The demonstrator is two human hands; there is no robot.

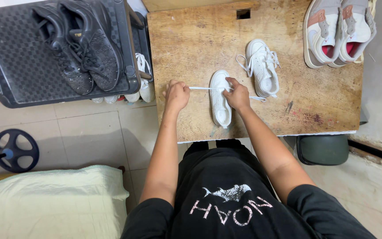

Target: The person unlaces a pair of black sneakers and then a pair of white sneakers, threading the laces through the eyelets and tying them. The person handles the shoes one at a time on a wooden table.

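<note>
Head view: near the desk's (pixel 191 53) front edge lies a small white sneaker (pixel 220 98). Left hand (pixel 176 94), closed, pulls its white lace (pixel 202 88) taut sideways; right hand (pixel 238 94) pinches the lace at the eyelets, steadying it. A second sneaker (pixel 262 67) lies behind, laces loose.

Worn, scuffed wood table (pixel 191 40); matt white shoe (pixel 220 104); cloth lace (pixel 202 88).

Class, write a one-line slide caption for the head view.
Both hands, left and right, pull a white lace across a small white shoe on a wooden table.
</note>
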